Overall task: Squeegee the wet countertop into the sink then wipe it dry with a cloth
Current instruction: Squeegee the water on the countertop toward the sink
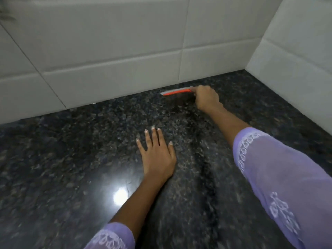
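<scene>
I see the countertop [75,159] filling most of the view: dark speckled granite, glossy, with a bright round light reflection near my left forearm. A darker, irregular wet streak runs across the stone from the near edge up toward the back wall, between my 2 arms. Behind the stone stands the back wall [111,51], covered in large pale grey-white tiles with thin grout lines, meeting the granite in a straight seam. On the right a second tiled wall [294,56] closes the corner. The frame is a little soft from motion, so fine droplets are hard to make out.

Both of my arms wear lilac sleeves [273,178] with white embroidered trim, pushed up the forearm.

My left hand [158,155] lies flat, palm down, on the granite in the middle of the view; its fingers [154,136] are straight and slightly spread, the thumb angled out to the right, holding nothing.

My right hand [206,98] reaches far back, close to the seam with the back wall. Its fingers are curled tight around the right end of the squeegee [175,91], knuckles up. The squeegee is a narrow orange-red bar with a pale grey strip along its top edge, lying across the stone just in front of the back wall, its free end pointing left. I cannot tell whether its blade edge touches the granite.
</scene>
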